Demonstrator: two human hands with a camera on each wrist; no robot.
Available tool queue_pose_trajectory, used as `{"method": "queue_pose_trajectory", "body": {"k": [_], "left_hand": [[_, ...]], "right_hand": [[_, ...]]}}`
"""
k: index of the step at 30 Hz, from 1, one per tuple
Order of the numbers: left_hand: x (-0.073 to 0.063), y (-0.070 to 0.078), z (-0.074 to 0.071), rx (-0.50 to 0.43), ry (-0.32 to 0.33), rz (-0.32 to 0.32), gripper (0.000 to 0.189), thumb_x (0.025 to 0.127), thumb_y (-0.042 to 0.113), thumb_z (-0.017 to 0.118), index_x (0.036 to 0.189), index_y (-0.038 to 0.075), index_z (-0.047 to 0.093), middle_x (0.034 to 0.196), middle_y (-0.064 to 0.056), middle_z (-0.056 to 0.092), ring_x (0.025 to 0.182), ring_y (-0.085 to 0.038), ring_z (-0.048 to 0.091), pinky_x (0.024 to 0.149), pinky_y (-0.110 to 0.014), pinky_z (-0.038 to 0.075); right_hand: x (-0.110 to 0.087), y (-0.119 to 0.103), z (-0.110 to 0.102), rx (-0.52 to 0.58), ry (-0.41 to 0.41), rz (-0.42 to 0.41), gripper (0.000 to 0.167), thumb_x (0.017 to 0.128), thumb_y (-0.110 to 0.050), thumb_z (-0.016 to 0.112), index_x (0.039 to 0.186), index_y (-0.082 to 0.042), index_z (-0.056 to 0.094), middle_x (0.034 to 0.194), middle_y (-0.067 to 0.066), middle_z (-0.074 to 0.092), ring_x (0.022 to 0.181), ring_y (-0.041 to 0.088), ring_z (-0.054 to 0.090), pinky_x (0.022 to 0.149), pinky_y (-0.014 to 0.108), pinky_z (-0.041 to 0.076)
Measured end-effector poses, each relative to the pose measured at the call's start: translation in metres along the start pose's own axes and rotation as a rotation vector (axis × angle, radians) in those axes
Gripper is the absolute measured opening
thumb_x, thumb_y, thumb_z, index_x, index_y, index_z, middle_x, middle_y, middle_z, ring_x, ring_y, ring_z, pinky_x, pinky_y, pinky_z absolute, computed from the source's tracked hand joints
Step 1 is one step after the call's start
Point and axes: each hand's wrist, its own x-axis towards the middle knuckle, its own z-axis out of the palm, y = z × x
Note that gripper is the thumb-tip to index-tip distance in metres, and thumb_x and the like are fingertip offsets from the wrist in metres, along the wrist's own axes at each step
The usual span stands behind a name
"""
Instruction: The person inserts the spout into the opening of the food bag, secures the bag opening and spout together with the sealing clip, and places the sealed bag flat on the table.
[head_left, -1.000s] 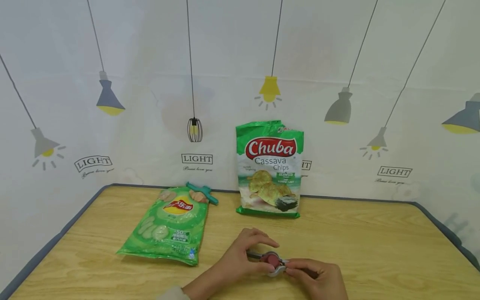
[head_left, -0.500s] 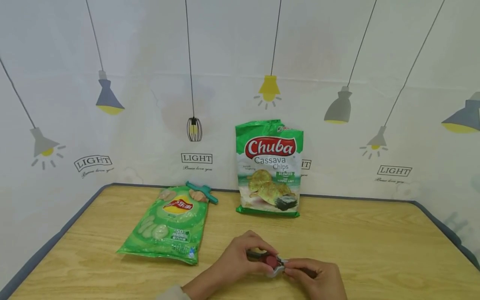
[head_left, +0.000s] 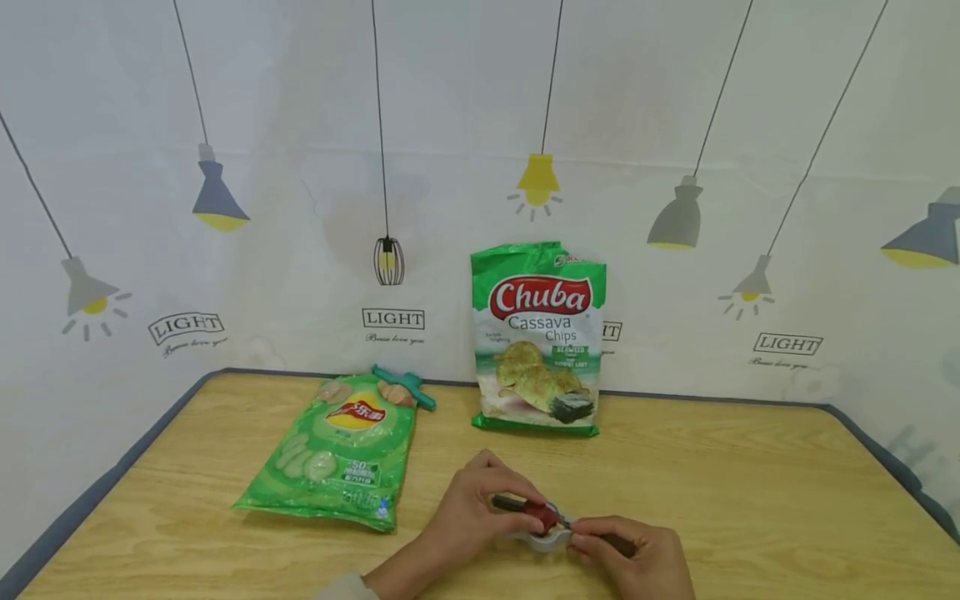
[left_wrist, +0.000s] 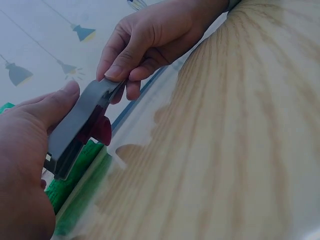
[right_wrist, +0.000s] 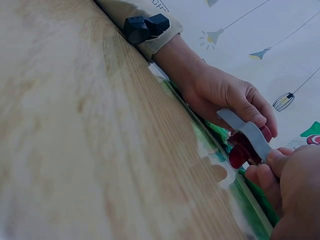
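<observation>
Between both hands, above the table's near middle, is a grey bag clip [head_left: 542, 515] with a dark red cap part. My left hand [head_left: 468, 510] pinches its left end with thumb and fingers. The right hand [head_left: 643, 557] holds the other end between thumb and index finger. From the left wrist, the clip's wavy grey strip [left_wrist: 82, 117] faces the camera, the red part projecting beneath it. In the right wrist view the red cap [right_wrist: 239, 156] sits beside the grey strip. Fingers cover both ends of the clip.
A green chip bag [head_left: 337, 454] lies flat at left, a teal clip [head_left: 408, 387] at its top end. Behind the hands, a green and white cassava chips bag [head_left: 542, 358] stands against the lamp-patterned wall cloth [head_left: 300, 208]. The wooden table [head_left: 750, 500] extends to the right.
The bag clip has turned in the hands: its red round face no longer points up, and the dark bar and grey wavy strip show separately. Left fingers rose slightly; both bags stay put.
</observation>
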Motion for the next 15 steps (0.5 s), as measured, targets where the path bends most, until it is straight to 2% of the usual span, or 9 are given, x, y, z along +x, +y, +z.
{"method": "queue_pose_trajectory", "body": {"k": [5,8,11,15], "left_hand": [[0.001,0.022,-0.005,-0.022,0.002,0.004,0.019,0.075,0.011,0.078,0.093,0.006,0.077,0.095,-0.005,0.072,0.075,-0.025,0.042,0.066,-0.037,0.038],[0.001,0.025,-0.006,-0.048,0.005,-0.004,0.018,0.076,0.009,0.078,0.093,0.004,0.077,0.097,-0.009,0.072,0.074,-0.026,0.041,0.066,-0.037,0.037],[0.001,0.023,-0.005,-0.06,0.011,-0.017,0.018,0.076,0.01,0.078,0.093,0.005,0.077,0.097,-0.008,0.072,0.075,-0.025,0.042,0.066,-0.037,0.036],[0.001,0.007,-0.003,-0.049,0.018,-0.03,0.018,0.075,0.011,0.079,0.093,0.007,0.078,0.097,-0.005,0.072,0.076,-0.025,0.042,0.066,-0.037,0.035]], "right_hand": [[0.0,0.0,-0.001,0.03,-0.006,0.037,0.014,0.08,-0.002,0.075,0.092,0.003,0.074,0.085,0.014,0.071,0.075,0.025,0.07,0.066,0.033,0.056],[0.002,0.002,-0.003,0.046,-0.016,0.054,0.016,0.08,-0.003,0.075,0.094,0.004,0.073,0.088,0.016,0.071,0.076,0.026,0.07,0.067,0.033,0.056],[0.004,0.004,-0.006,0.052,-0.021,0.07,0.017,0.08,-0.004,0.075,0.095,0.005,0.073,0.09,0.016,0.071,0.077,0.027,0.07,0.068,0.033,0.056],[0.007,0.006,-0.01,0.05,-0.029,0.089,0.018,0.08,-0.004,0.075,0.096,0.004,0.073,0.091,0.016,0.07,0.078,0.027,0.07,0.068,0.034,0.056]]}}
